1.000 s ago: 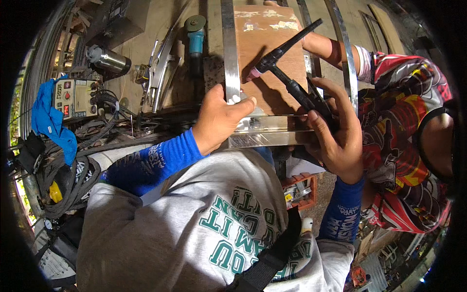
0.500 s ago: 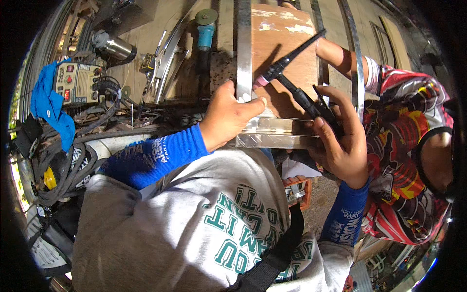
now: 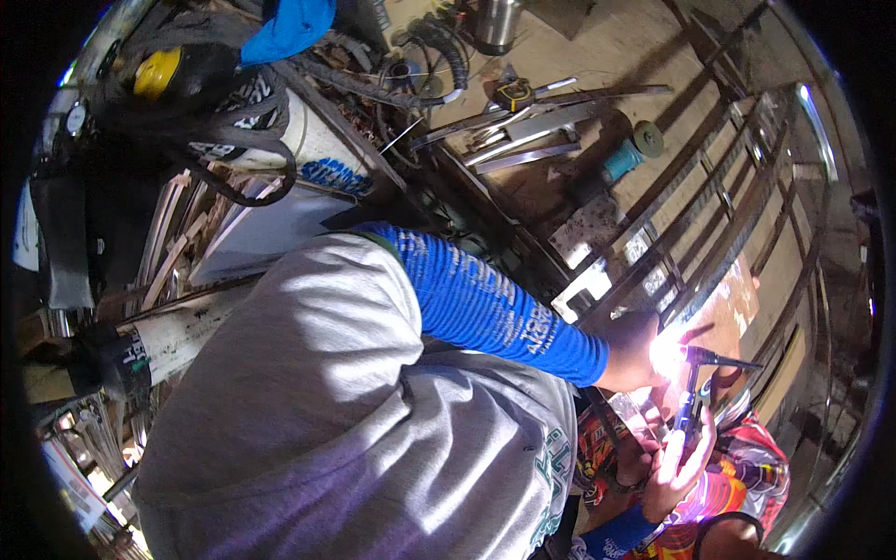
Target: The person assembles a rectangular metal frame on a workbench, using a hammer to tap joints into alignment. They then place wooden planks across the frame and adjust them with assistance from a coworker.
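Note:
A black welding torch (image 3: 689, 401) is held by my right hand (image 3: 686, 462), whose fingers are closed round its handle. A blinding white arc (image 3: 666, 358) burns at the torch's nozzle end. Right beside that glare, my left hand (image 3: 630, 355) is closed on the corner of a metal frame (image 3: 714, 275) made of long bars; its fingertips are washed out by the light. A brown wooden board (image 3: 733, 308) lies against the frame, just beyond the arc.
A person in a red patterned shirt (image 3: 747, 457) is close beside my right hand. On the bench lie a teal angle grinder (image 3: 621, 165), metal strips (image 3: 541, 131), a tape measure (image 3: 513, 91) and a steel cup (image 3: 497, 23). Dark cables (image 3: 233, 154) hang over a white bucket (image 3: 322, 140).
A bright arc has lit at the torch's nozzle. My view has swung left and tilted, so hands and frame now appear at the lower right. My right hand still holds the torch.

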The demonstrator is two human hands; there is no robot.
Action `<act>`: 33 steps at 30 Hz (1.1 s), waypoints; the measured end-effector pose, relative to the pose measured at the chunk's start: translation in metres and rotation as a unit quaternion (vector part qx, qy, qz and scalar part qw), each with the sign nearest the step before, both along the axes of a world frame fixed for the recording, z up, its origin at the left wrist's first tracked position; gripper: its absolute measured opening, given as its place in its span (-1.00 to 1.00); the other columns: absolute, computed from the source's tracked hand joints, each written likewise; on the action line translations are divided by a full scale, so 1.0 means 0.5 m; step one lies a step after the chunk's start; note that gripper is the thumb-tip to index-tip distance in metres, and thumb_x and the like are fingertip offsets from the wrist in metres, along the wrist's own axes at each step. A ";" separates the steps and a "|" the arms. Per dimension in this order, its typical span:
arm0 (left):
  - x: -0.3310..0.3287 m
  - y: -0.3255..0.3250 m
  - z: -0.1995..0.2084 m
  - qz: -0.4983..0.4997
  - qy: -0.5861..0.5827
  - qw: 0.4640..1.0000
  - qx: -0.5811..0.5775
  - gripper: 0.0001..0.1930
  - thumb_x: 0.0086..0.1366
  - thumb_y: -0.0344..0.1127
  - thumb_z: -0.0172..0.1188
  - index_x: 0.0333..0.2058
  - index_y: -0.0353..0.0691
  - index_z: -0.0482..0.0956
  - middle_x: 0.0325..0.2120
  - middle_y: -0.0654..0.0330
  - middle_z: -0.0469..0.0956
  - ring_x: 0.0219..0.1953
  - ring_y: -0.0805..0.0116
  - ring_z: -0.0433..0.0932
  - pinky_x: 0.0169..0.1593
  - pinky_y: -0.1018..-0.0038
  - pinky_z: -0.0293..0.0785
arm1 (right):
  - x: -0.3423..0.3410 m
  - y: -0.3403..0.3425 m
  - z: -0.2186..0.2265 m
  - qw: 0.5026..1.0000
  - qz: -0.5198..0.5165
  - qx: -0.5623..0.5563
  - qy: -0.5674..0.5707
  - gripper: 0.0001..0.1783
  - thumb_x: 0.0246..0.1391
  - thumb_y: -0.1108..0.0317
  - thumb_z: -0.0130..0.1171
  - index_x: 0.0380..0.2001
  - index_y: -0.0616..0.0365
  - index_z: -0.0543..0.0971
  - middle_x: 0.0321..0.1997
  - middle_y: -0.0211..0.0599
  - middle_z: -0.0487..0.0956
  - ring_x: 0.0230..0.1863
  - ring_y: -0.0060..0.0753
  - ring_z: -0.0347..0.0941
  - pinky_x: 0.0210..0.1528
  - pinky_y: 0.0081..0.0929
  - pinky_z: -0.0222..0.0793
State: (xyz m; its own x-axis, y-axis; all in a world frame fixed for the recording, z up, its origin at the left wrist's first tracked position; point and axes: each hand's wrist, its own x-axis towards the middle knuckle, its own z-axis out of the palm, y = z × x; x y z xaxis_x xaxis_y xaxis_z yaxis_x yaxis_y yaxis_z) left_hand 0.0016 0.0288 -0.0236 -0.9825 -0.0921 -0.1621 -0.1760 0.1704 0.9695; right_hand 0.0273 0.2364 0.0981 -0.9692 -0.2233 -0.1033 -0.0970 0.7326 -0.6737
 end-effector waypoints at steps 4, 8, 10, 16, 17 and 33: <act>-0.025 0.039 -0.048 -0.023 -0.014 0.998 0.053 -0.38 -0.11 -0.06 0.53 -0.21 -0.39 0.48 -0.24 -0.16 0.57 -0.18 -0.07 0.61 -0.04 0.18 0.52 | 0.013 -0.011 0.003 0.999 -0.045 -0.014 0.000 -0.44 0.29 0.48 0.00 0.35 0.27 0.29 0.28 -0.14 0.40 -0.01 -0.49 0.39 -0.07 -0.63 0.33; -0.007 -0.024 0.023 -0.020 -0.063 0.997 0.049 -0.41 -0.14 -0.14 0.51 -0.20 -0.44 0.52 -0.28 -0.14 0.60 -0.22 0.02 0.62 -0.12 0.19 0.54 | 0.020 0.012 -0.029 0.995 -0.027 -0.084 0.046 -0.43 0.32 0.49 0.07 0.36 0.29 0.27 0.38 -0.13 0.35 0.38 -0.27 0.24 0.38 -0.33 0.15; 0.002 -0.011 -0.007 0.051 0.012 0.988 0.143 -0.53 -0.03 -0.19 0.49 -0.25 -0.42 0.54 -0.40 -0.01 0.62 -0.31 0.23 0.62 -0.24 0.28 0.55 | 0.006 -0.012 -0.018 0.991 -0.075 -0.109 0.017 -0.48 0.31 0.49 0.09 0.30 0.31 0.33 0.33 -0.12 0.40 0.34 -0.26 0.30 0.38 -0.35 0.16; -0.005 -0.048 -0.020 -0.060 0.016 0.992 0.107 -0.77 0.20 -0.36 0.39 -0.23 -0.29 0.56 -0.38 0.29 0.59 -0.36 0.57 0.51 -0.27 0.51 0.48 | 0.007 -0.004 -0.029 0.983 -0.021 -0.141 0.112 -0.48 0.24 0.65 0.12 0.27 0.30 0.35 0.21 -0.14 0.47 0.15 -0.37 0.47 0.21 -0.46 0.33; -0.002 -0.057 -0.003 -0.057 -0.007 0.994 0.097 -0.79 0.22 -0.36 0.38 -0.23 -0.27 0.56 -0.38 0.32 0.59 -0.36 0.58 0.50 -0.27 0.52 0.47 | 0.008 -0.018 -0.020 0.981 -0.029 -0.171 0.084 -0.49 0.25 0.65 0.10 0.26 0.29 0.36 0.19 -0.15 0.49 0.10 -0.40 0.50 0.16 -0.49 0.37; -0.005 -0.104 0.047 -0.149 -0.165 0.920 0.323 -0.67 0.35 -0.34 0.29 0.01 -0.34 0.49 -0.09 0.15 0.61 -0.05 0.43 0.58 0.06 0.44 0.49 | 0.001 0.019 -0.011 0.963 -0.076 -0.244 0.086 -0.50 0.24 0.61 0.11 0.25 0.30 0.36 0.05 -0.18 0.53 -0.06 -0.55 0.48 0.01 -0.58 0.37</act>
